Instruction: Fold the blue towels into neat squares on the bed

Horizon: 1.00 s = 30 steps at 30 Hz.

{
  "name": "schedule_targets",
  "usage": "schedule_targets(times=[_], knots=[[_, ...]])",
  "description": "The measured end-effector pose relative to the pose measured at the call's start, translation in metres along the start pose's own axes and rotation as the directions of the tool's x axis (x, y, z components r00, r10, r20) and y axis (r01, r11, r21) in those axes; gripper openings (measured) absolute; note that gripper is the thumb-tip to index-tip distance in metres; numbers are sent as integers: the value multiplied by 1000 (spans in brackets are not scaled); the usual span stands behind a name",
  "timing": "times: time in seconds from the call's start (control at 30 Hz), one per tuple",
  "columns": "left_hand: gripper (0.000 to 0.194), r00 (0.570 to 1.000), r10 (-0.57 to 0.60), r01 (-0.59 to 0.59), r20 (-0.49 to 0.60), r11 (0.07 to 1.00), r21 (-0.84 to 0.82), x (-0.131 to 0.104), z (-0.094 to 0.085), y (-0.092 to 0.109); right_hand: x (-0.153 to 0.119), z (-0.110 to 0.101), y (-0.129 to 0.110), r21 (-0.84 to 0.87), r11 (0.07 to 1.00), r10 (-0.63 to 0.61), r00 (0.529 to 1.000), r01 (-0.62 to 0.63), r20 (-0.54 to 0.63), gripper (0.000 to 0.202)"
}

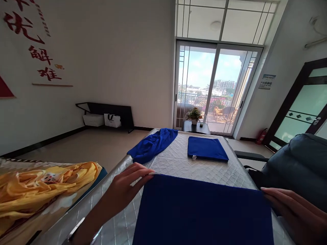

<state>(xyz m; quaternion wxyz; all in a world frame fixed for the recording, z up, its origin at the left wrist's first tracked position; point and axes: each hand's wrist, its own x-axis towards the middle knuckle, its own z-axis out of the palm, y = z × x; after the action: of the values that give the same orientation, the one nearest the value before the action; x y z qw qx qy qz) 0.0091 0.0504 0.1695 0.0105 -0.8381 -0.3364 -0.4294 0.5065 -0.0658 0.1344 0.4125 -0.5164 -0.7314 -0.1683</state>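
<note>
A dark blue cloth (204, 211) hangs stretched between my two hands near the front of the view, its lower part cut off by the frame. My left hand (129, 182) pinches its upper left corner. At the upper right corner, my right hand (293, 207) is closed on the cloth, with the thumb mostly hidden. Beyond it, a neatly folded blue cloth (208, 148) with a small white tag lies on the white quilted mattress (170, 165). A crumpled blue cloth (154, 144) lies at the mattress's far left corner.
Yellow printed bedding (48, 187) is heaped at the left. A dark padded chair (298, 166) stands close on the right. Past the mattress are a small black table (196, 128) with a potted plant (194, 115) and glass sliding doors. A black bench (109, 114) with white bags lines the wall.
</note>
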Motion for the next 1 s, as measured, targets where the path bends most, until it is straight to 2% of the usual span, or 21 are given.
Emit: schedule_targets(times=[0.07, 0.13, 0.17, 0.23, 0.3, 0.4, 0.47, 0.5, 0.57, 0.63, 0.73, 0.83, 0.93, 1.0], knots=[[21, 990, -52, 59, 134, 997, -52, 26, 27, -24, 27, 15, 19, 33, 998, 47, 990, -51, 135, 31], [28, 964, -77, 101, 255, 992, -81, 58, 59, -51, 60, 38, 44, 57, 988, 125, 957, -145, 263, 33], [30, 954, -73, 105, 292, 990, -97, 78, 74, -64, 79, 50, 58, 49, 982, 159, 939, -183, 306, 37], [33, 961, -92, 112, 262, 992, -64, 124, 101, -85, 122, 73, 88, 26, 975, 196, 916, -219, 350, 44], [38, 978, -156, 154, 139, 988, 24, 175, 121, -98, 172, 87, 114, -63, 968, 250, 936, -242, 248, 46], [47, 976, -215, 217, -33, 972, 91, 243, 145, -110, 238, 93, 143, -127, 952, 289, 954, -278, 79, 50], [45, 967, -232, 239, -104, 969, 63, 271, 164, -117, 264, 96, 161, -106, 950, 293, 956, -293, -13, 49], [42, 964, -236, 242, -125, 970, 30, 277, 176, -122, 269, 100, 171, -91, 950, 297, 954, -300, -43, 49], [37, 960, -242, 240, -143, 970, -33, 276, 206, -134, 265, 118, 193, -74, 944, 318, 947, -321, -56, 47], [36, 961, -246, 240, -122, 969, -62, 257, 242, -146, 242, 147, 217, -63, 930, 362, 932, -362, -9, 46], [33, 966, -258, 257, -33, 966, -31, 204, 301, -158, 186, 205, 246, -49, 900, 435, 896, -433, 92, 41], [25, 962, -263, 262, 73, 965, 30, 146, 349, -164, 122, 262, 259, -40, 885, 465, 872, -465, 154, 33], [23, 952, -272, 261, 142, 961, 96, 108, 377, -170, 70, 300, 264, -30, 873, 485, 856, -487, 179, 33], [23, 948, -271, 252, 166, 959, 127, 98, 384, -175, 49, 312, 269, -31, 869, 491, 853, -494, 175, 37]])
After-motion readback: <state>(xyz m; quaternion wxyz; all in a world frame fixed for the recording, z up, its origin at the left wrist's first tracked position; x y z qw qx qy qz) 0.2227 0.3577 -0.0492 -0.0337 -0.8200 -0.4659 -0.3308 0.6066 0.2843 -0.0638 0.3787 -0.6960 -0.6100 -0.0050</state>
